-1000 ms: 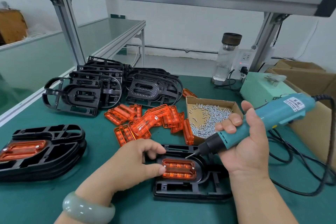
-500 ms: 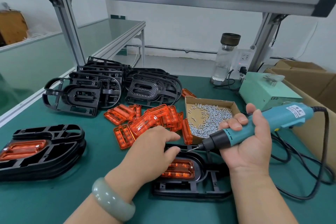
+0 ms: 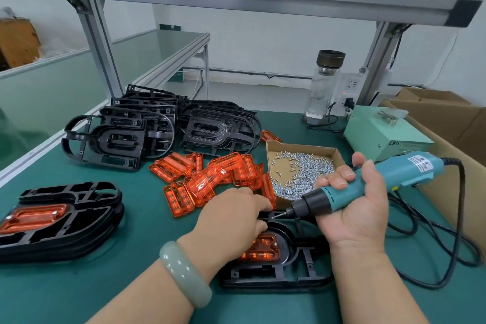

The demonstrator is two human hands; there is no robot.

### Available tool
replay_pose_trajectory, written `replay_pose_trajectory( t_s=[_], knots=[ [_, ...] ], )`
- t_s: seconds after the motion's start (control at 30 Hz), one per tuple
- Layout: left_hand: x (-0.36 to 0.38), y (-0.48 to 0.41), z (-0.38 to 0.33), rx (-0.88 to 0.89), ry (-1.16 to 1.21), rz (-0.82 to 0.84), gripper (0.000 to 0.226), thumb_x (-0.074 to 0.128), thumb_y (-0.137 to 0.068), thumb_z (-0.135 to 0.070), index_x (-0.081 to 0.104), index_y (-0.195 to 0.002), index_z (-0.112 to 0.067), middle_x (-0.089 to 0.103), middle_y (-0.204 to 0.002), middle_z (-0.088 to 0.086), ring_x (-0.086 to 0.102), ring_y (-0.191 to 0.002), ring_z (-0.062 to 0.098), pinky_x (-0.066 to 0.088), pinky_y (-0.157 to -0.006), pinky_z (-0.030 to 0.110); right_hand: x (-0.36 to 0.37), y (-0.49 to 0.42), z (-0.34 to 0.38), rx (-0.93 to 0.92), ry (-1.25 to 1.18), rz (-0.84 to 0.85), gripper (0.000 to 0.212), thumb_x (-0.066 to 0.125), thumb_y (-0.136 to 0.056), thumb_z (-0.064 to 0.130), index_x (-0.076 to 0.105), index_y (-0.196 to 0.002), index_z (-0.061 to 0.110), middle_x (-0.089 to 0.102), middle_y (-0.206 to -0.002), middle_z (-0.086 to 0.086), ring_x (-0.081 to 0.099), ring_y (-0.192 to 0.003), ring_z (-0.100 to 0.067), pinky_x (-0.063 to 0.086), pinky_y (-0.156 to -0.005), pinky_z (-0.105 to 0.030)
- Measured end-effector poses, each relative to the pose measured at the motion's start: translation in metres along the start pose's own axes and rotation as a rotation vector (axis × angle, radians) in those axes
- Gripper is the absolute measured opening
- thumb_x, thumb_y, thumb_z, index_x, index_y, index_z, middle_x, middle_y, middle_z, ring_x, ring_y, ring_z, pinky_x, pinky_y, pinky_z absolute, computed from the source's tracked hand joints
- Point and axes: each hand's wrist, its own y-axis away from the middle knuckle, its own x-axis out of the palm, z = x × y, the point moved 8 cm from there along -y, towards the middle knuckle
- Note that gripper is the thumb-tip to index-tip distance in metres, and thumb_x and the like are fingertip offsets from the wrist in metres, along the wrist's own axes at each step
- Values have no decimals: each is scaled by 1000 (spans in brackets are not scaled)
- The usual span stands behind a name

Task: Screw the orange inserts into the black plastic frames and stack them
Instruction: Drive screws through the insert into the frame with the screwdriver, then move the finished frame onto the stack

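Head view: the bit tip sits past the insert's far edge, with the left fingers in between

The orange insert [image 3: 263, 247] is seated in the black frame [image 3: 276, 275], which lies flat on the green bench [image 3: 105, 284] close to the person. The insert's long axis runs left to right across the view. Only its right half shows, and a small bright spot at that end looks like a screw head. Its left half is under the left hand [image 3: 231, 221].

The left hand lies palm down over the frame with its fingers bent toward the far rim. The fingertips are hidden, so I cannot tell whether they pinch a screw or only press on the plastic.

The right hand [image 3: 352, 208] is wrapped firmly around the electric screwdriver [image 3: 394, 173], which is nearly level. Its bit [image 3: 279, 214] points left, just beside the left fingertips and above the frame's far rim. From the bit, the insert therefore lies toward the person and a little lower. The exposed end is on the right hand's side and the covered end is on the left.

The next move likely depends on tilting the driver upright over whichever screw hole remains and clearing the fingers from under it.

Loose inserts [image 3: 210, 176] and a box of screws [image 3: 302, 145] lie just beyond the frame. The finished stack [image 3: 65, 221] sits well apart at the left.
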Motion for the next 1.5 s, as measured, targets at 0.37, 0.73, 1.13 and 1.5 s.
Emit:
replay_pose_trajectory(
  t_s=[0.37,0.73,1.13,1.5],
  knots=[
    [-11,14,11,-8,-61,-8,31,48,-95,-35,50,-126,-33,50,-114,-7,48,-110,16,45,-92,34,-1,-1,5,-10,-9,5,15,57,-79,31,56,-92,23,45,-60,11,42,-46,-3,45,-56,-19],
    [-87,40,82,-115,-40,-125,14,61,-87,-26,61,-95,-37,51,-92,-16,51,-89,9,39,-84,27,-2,-3,4,11,-33,1,14,55,-79,32,56,-90,22,44,-60,12,42,-46,-2,43,-55,-18],
    [-154,69,162,-194,16,-286,41,70,-80,-11,63,-83,-51,65,-82,-22,62,-79,2,44,-70,30,-1,-1,-3,41,14,10,15,56,-79,33,56,-90,23,44,-59,12,43,-46,-1,44,-56,-17],
    [-171,102,252,-283,-33,-254,75,73,-73,5,58,-82,-67,67,-82,-12,64,-80,19,50,-79,47,-3,1,-10,43,59,-15,12,46,-95,30,56,-91,24,44,-59,12,42,-45,-2,44,-56,-17]
  ],
)
